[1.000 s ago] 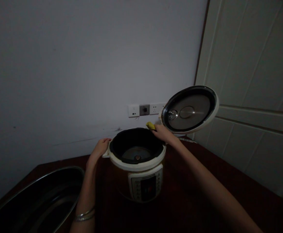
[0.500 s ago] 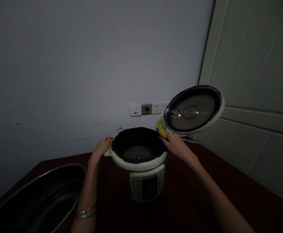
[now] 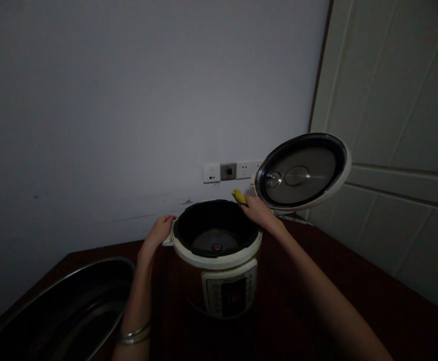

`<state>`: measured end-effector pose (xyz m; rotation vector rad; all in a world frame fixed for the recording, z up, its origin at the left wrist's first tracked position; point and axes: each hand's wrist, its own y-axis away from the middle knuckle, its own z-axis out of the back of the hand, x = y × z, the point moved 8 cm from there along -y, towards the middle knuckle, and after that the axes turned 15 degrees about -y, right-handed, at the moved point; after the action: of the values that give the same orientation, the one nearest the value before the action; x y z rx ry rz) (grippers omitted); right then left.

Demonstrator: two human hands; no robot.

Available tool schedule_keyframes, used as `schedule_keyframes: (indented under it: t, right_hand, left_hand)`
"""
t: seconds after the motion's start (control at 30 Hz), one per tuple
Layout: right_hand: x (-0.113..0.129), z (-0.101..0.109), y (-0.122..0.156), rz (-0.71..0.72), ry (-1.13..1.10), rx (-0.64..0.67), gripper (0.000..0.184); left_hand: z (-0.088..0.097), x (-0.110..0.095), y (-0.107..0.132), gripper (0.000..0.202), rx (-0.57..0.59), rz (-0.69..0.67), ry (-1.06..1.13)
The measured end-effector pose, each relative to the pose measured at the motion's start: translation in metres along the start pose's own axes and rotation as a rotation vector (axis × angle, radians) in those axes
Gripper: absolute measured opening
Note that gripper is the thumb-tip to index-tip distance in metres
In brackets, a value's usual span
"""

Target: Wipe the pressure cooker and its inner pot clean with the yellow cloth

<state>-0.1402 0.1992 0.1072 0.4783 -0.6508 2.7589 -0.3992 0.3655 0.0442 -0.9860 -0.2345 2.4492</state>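
An electric pressure cooker (image 3: 229, 293) stands on the dark red table with its lid (image 3: 303, 173) tilted open at the right. Its dark inside shows a round plate with a small knob in the middle, and no inner pot is in it. My left hand (image 3: 161, 229) is closed on the white side handle at the cooker's left. My right hand (image 3: 255, 210) is at the right back of the rim, its fingers closed on a yellow cloth (image 3: 239, 196) that pokes out beyond them. The fingertips of this hand are partly hidden.
A large metal pot (image 3: 71, 301) lies at the lower left, near my left forearm. On the wall behind are a row of sockets and switches (image 3: 228, 171). A panelled pale door (image 3: 392, 125) stands at the right. The dark red table (image 3: 316, 281) extends under everything.
My right hand has moved a little left along the back of the cooker's rim, taking the yellow cloth with it. The left hand stays at the handle; the view has shifted slightly.
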Motion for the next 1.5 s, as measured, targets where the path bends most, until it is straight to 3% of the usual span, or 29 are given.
schedule_keyframes:
  t: [0.23,0.4,0.53,0.63,0.8,1.0,1.3,1.43,1.5]
  right_hand:
    - [0.002,0.012,0.035,0.019,0.008,-0.058,0.03]
    - [0.0,0.025,0.057,0.048,-0.002,-0.02,0.027]
    - [0.002,0.038,0.05,0.002,0.045,0.043,0.032]
    - [0.01,0.045,0.029,0.009,0.09,-0.046,0.033]
    - [0.009,0.016,0.004,0.007,0.085,-0.06,0.027]
    - [0.001,0.006,0.022,-0.034,0.084,-0.097,0.027]
    - [0.01,0.033,0.069,0.072,0.028,-0.025,0.025]
    - [0.01,0.059,0.054,0.043,0.002,-0.159,0.03]
    - [0.013,0.062,0.038,0.069,0.006,-0.233,0.031]
  left_hand:
    - [-0.001,-0.004,0.001,0.042,0.025,-0.023,0.003]
    - [0.0,-0.003,0.002,0.041,0.008,-0.011,0.015]
    - [0.003,-0.006,0.005,0.038,-0.007,0.012,-0.01]
    - [0.003,-0.007,0.007,0.036,-0.002,0.025,-0.012]
    - [0.003,-0.007,0.005,0.037,-0.012,0.0,-0.016]
    - [0.003,-0.007,0.006,0.037,-0.004,0.02,-0.016]
    - [0.004,-0.01,0.009,0.035,-0.002,0.006,-0.011]
    - [0.003,-0.008,0.008,0.037,-0.008,0.003,-0.015]
    - [0.002,-0.007,0.007,0.039,-0.004,0.0,-0.024]
